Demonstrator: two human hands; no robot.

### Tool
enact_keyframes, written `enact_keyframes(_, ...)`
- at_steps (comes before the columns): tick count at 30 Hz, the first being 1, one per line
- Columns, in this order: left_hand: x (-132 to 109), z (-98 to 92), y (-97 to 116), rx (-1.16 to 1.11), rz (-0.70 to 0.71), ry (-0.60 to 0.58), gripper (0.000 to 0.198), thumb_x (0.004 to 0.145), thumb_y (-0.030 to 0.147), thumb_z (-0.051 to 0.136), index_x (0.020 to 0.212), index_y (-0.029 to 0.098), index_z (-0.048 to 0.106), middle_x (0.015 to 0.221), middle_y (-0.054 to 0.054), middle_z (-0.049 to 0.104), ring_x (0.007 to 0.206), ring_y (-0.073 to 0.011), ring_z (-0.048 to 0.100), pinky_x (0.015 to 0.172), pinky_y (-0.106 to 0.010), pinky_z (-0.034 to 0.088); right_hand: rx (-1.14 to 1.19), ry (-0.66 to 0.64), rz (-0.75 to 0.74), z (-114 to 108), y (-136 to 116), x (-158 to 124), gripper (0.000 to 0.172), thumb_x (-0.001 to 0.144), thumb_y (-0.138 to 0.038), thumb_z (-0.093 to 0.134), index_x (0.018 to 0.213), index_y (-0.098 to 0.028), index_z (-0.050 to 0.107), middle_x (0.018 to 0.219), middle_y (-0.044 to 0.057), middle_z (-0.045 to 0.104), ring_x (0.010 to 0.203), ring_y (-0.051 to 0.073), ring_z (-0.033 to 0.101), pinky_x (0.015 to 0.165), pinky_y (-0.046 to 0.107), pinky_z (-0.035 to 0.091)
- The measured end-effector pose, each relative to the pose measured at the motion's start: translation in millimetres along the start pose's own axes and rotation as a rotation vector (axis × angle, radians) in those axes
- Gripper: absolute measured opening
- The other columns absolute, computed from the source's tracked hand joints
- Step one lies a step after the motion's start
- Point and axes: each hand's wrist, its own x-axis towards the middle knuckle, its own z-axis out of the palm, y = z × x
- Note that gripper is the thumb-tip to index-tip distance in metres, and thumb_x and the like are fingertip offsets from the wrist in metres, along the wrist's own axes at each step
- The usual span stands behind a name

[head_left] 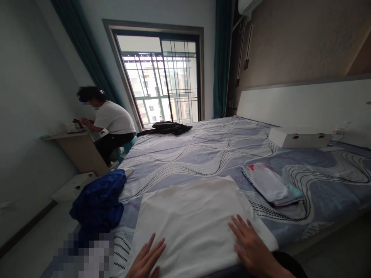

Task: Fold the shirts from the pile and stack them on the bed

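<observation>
White cloth (191,224): one piece, spread flat on the bed (185,158), lightly creased, directly under both hands.

Left hand (147,258): laid on the near left part of the white cloth, fingers extended and slightly parted, nothing gripped; partly cut off by the lower border.

Right hand (251,245): laid palm down on the right part of the white cloth, fingers straight and spread, nothing gripped.

Folded cloths (265,181): small stack, white over pale teal, red mark at one corner; just right of the white cloth.

Blue garment (100,200): crumpled heap, left of the white cloth, at the mattress edge.

White box (304,139): beyond and right of the white cloth, near the headboard (304,100).

Black heap (171,127): well beyond the white cloth; bag or clothing, cannot tell which.

Counter (82,152): beyond and left of the white cloth, small articles on top.

Person in white top (117,117): seated at the counter, well apart from the white cloth.
</observation>
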Motion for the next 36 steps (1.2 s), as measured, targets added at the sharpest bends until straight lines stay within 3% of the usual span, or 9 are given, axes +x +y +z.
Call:
enact_keyframes(4,113.4,28.8,33.5,-0.049,-0.128,-0.148,0.056,0.099,0.044,0.035,0.153,0.038,0.027,0.162,-0.002,0.027,0.149,-0.0301,0.026,0.117,-0.058,0.032,0.007,-0.127,-0.005,31.9,-69.9,94.2,0.063,0.097,-0.055,0.041,0.156,-0.035,0.029,0.165,0.003,0.011,0.152,0.038,0.004,0.117,0.07,0.0)
enact_keyframes(8,176.5,49.0,21.3,-0.012,-0.335,-0.215,0.056,0.098,0.05,0.034,0.153,0.038,0.031,0.164,-0.003,0.021,0.152,-0.0315,0.019,0.119,-0.064,0.016,-0.009,-0.144,0.046,44.0,-76.0,166.7,0.066,0.095,-0.065,0.035,0.156,-0.042,0.024,0.166,0.0,0.007,0.152,0.037,-0.001,0.112,0.07,-0.012)
enact_keyframes(18,180.0,36.5,-92.7,0.163,-0.625,-0.224,0.06,0.096,0.052,0.031,0.154,0.035,0.031,0.165,-0.004,0.025,0.152,-0.031,0.02,0.119,-0.056,0.019,-0.172,-0.112,0.212,-2.0,53.6,230.8,0.065,0.098,-0.057,0.031,0.157,-0.029,0.028,0.166,0.003,0.018,0.153,0.026,0.01,0.12,0.056,-0.002)
enact_keyframes(21,181.9,37.3,-106.5,0.204,-0.672,-0.237,0.06,0.096,0.052,0.032,0.153,0.036,0.031,0.165,-0.003,0.025,0.152,-0.0305,0.02,0.119,-0.055,0.019,-0.229,-0.109,0.336,-15.9,91.7,240.6,0.062,0.099,-0.053,0.03,0.156,-0.029,0.029,0.166,0.002,0.017,0.153,0.026,0.011,0.12,0.056,0.004)
enact_keyframes(24,184.2,39.9,-108.3,0.223,-0.68,-0.228,0.06,0.095,0.052,0.033,0.153,0.036,0.031,0.165,-0.003,0.024,0.152,-0.0301,0.02,0.12,-0.055,0.019,-0.276,-0.096,0.454,-23.9,101.0,254.0,0.058,0.101,-0.044,0.029,0.156,-0.029,0.028,0.166,0.001,0.017,0.152,0.026,0.013,0.12,0.059,0.008)
enact_keyframes(28,184.0,43.1,-107.5,0.231,-0.677,-0.208,0.06,0.095,0.052,0.033,0.153,0.037,0.031,0.165,-0.003,0.025,0.152,-0.0299,0.02,0.12,-0.055,0.018,-0.316,0.036,0.497,-8.8,44.0,258.1,0.058,0.1,-0.03,0.026,0.157,-0.02,0.028,0.165,0.009,0.02,0.152,0.036,0.009,0.116,0.068,-0.003)
enact_keyframes(30,183.0,44.3,-108.3,0.234,-0.678,-0.199,0.059,0.095,0.051,0.033,0.153,0.037,0.032,0.165,-0.003,0.026,0.152,-0.0302,0.021,0.119,-0.055,0.019,-0.249,0.065,0.251,11.5,-3.9,244.2,0.058,0.1,-0.036,0.03,0.158,-0.026,0.025,0.166,0.004,0.014,0.153,0.033,0.002,0.117,0.065,-0.006)
enact_keyframes(32,182.1,44.7,-108.8,0.235,-0.674,-0.184,0.059,0.095,0.051,0.035,0.152,0.037,0.033,0.164,-0.002,0.026,0.151,-0.0304,0.022,0.119,-0.056,0.019,-0.105,-0.047,-0.059,33.1,-46.5,221.9,0.058,0.1,-0.048,0.035,0.157,-0.039,0.023,0.166,-0.003,0.014,0.153,0.029,0.004,0.119,0.062,-0.004)
enact_keyframes(36,182.0,42.3,-107.1,0.241,-0.669,-0.191,0.059,0.095,0.051,0.034,0.153,0.036,0.032,0.165,-0.003,0.026,0.152,-0.0305,0.02,0.12,-0.055,0.018,-0.005,-0.143,-0.131,49.9,-71.1,181.6,0.063,0.098,-0.062,0.035,0.156,-0.042,0.021,0.166,-0.002,0.009,0.153,0.029,0.008,0.12,0.061,0.002)
